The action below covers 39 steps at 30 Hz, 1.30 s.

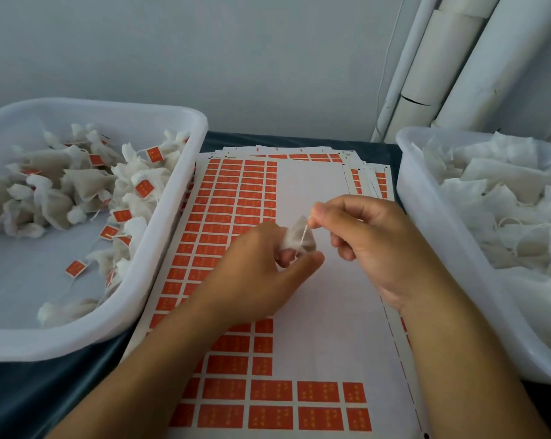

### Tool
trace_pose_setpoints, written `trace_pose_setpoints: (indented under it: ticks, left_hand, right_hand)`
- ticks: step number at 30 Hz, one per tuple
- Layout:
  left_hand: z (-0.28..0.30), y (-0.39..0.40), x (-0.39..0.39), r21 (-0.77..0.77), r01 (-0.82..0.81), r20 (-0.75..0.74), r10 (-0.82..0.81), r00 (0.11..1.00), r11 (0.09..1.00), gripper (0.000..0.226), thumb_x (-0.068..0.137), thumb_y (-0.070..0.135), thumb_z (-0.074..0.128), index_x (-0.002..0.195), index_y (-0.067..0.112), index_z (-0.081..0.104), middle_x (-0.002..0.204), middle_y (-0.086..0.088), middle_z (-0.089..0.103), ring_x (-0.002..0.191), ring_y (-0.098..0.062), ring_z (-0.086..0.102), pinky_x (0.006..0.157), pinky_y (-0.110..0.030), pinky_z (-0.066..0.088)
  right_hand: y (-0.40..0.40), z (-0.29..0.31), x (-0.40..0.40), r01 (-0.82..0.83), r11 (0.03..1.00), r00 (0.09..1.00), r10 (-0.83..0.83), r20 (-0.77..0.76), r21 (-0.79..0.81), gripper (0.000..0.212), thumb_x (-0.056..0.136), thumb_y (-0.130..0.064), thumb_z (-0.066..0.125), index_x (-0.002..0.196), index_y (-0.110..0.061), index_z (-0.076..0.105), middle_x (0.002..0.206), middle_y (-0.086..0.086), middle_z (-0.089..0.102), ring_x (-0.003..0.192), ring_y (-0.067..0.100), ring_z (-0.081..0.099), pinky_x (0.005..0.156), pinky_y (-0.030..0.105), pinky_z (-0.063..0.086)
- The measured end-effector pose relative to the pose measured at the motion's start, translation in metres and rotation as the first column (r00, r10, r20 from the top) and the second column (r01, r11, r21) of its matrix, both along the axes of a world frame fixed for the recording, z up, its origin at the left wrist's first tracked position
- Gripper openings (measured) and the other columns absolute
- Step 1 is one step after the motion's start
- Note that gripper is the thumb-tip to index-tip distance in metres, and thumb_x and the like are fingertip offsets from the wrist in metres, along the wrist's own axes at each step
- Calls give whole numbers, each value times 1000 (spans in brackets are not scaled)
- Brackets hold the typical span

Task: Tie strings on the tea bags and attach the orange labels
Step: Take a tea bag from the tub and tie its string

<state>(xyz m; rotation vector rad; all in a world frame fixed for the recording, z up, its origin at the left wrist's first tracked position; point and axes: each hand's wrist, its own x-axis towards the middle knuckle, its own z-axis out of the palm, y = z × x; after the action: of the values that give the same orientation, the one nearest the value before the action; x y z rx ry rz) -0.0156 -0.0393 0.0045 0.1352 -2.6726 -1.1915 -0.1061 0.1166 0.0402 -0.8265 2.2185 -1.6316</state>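
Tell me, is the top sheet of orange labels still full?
No, partly used. The top label sheet has a large bare white area in its middle, with orange labels remaining around it.

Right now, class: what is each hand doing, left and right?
Left hand: grips the tea bag.
Right hand: pinches the string at the tea bag's top.

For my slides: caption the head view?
Left hand holds a tea bag; right hand pinches its string.
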Motion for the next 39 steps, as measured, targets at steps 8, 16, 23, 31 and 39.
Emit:
trace_pose_setpoints:
  ticks: [8,16,23,31,39]
  left_hand:
    - [4,0,4,-59,133,-32,-135,990,989,45,108,46,32,98,25,71,102,10,65,94,-10,63,82,-31,54]
    - [12,0,7,299,184,5,-194,981,936,45,103,42,28,90,33,70,86,7,67,82,-12,62,75,-27,53]
    - [13,-8,5,445,-28,131,-34,991,895,44,108,41,34,94,24,72,86,5,68,88,-5,65,68,-7,51]
    - [13,-14,2,435,-201,227,109,968,878,42,104,46,38,84,38,74,79,10,74,82,2,70,65,-18,51]
    - [15,-13,-1,386,-410,347,282,894,826,46,99,63,41,82,35,74,73,19,73,75,-7,71,66,-24,42]
  right_hand:
    - [-5,-2,4,-88,991,973,107,-204,103,26,86,-58,60,81,-38,76,112,-24,65,107,-3,60,74,9,49]
    - [-3,-5,0,-223,971,964,232,-132,81,27,97,-48,58,103,-24,68,86,-11,72,82,14,73,76,35,63]
    - [0,-5,-2,-212,973,945,228,-236,90,17,93,-44,68,103,-31,66,96,-16,70,97,11,69,80,25,60]
    - [-3,-7,4,-224,962,893,266,-362,153,14,93,-42,68,106,-41,70,105,-29,66,107,3,64,84,13,53]
    - [-7,-15,6,-161,950,835,275,-476,266,29,90,-47,70,119,-43,68,117,-31,63,111,-6,58,89,-1,41]
